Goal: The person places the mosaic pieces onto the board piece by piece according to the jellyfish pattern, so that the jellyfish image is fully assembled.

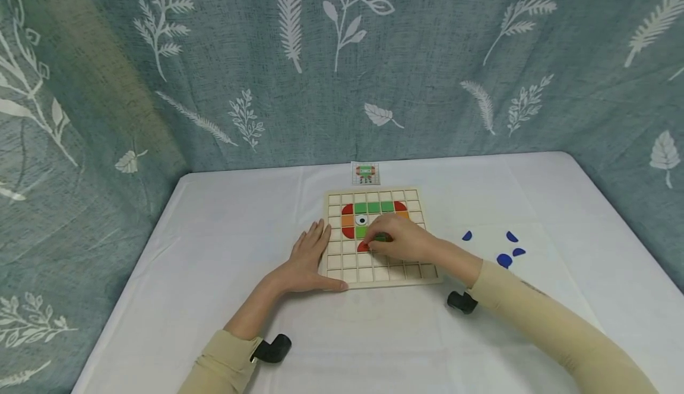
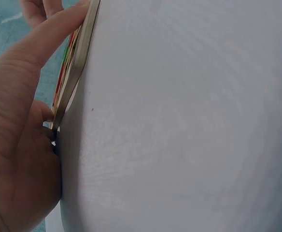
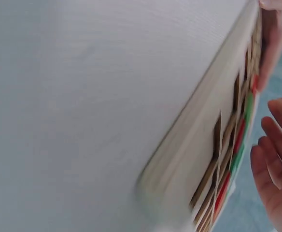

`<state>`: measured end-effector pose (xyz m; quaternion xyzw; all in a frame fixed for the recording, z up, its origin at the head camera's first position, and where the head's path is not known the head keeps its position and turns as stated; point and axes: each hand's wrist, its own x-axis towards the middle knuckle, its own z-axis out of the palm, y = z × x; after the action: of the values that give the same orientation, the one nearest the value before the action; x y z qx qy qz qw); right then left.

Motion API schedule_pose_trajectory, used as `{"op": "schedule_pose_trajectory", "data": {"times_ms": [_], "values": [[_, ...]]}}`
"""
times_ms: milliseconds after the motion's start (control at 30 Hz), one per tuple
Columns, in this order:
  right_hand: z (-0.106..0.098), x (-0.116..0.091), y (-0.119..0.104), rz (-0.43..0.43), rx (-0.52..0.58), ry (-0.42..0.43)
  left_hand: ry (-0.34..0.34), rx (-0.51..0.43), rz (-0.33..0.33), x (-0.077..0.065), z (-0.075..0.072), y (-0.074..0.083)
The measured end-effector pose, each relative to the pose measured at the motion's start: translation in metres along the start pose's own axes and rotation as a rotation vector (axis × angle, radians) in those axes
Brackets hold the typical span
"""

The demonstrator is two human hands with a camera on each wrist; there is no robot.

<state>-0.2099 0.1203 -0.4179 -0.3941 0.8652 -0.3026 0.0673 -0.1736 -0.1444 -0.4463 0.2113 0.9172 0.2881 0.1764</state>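
Left hand [image 1: 306, 266] steadies board [image 1: 350, 275], fingers extended; right hand [image 1: 402, 238] pinches red piece [image 1: 361, 247] at its middle rows. Upper tiles [image 1: 374, 207] appear mostly laid; blue pieces [image 1: 504, 260] on tabletop [image 1: 230, 222] remain unplaced.

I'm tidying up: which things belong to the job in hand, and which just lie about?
Belongs:
pale wooden grid board
flat red, orange and green tiles
small white printed card, likely guide
flat blue rounded pieces, probably

Just lying about (background only):
white tablecloth
blue-grey leaf-print fabric
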Motion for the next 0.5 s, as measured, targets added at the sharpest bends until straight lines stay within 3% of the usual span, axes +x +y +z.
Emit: {"op": "schedule_pose_trajectory", "data": {"times_ms": [200, 400, 500], "values": [[-0.021, -0.042, 0.020, 0.125, 0.109, 0.123, -0.005, -0.004, -0.013, 0.000, 0.001, 0.001], [-0.042, -0.093, 0.047, 0.344, -0.021, 0.276, -0.002, -0.005, -0.011, 0.001, 0.001, 0.001], [-0.051, -0.111, 0.055, 0.464, -0.088, 0.301, 0.000, -0.008, -0.013, 0.000, 0.001, 0.002]]}}
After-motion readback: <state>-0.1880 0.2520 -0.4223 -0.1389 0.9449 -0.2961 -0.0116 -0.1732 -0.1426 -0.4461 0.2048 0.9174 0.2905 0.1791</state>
